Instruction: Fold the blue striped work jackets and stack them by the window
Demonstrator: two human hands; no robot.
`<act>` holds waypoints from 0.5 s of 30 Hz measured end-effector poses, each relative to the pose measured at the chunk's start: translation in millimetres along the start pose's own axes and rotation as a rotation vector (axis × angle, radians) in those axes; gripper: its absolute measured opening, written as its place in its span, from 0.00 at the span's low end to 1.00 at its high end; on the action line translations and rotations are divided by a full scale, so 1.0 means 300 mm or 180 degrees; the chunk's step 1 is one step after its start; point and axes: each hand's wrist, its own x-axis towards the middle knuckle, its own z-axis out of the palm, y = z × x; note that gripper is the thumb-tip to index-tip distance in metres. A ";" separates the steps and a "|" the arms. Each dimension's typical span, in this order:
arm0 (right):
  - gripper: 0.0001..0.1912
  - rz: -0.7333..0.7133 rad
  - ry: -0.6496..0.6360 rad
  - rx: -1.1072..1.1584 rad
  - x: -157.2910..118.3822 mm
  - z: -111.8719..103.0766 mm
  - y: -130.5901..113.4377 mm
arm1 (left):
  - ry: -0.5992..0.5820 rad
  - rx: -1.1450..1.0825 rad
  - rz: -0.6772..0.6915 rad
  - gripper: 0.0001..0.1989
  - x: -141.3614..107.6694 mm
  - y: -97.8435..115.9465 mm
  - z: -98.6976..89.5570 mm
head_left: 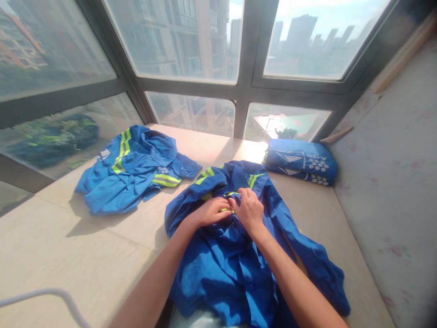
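Both hands, left [214,212] and right [250,208], pinch the chest cloth of the blue work jacket with yellow reflective stripes [235,264], which lies spread on the counter [129,255] between the crumpled jacket [136,168] and the folded blue bundle [301,161]

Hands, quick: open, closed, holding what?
Left hand: on the middle jacket, fingertips partly hidden; grip unclear.
Right hand: fingers bent, same jacket; grip unclear.
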 end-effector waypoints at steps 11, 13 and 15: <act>0.10 0.0384 -0.0212 0.0725 0.018 0.003 0.038 | 0.0134 -0.0100 -0.0153 0.10 0.009 -0.028 0.068; 0.09 0.0528 -0.0221 0.0946 0.021 -0.016 0.054 | 0.0193 -0.0080 -0.0183 0.10 0.010 -0.016 0.063; 0.09 0.0591 -0.0214 0.1055 0.029 -0.035 0.068 | 0.0293 -0.0085 -0.0192 0.09 0.011 -0.005 0.057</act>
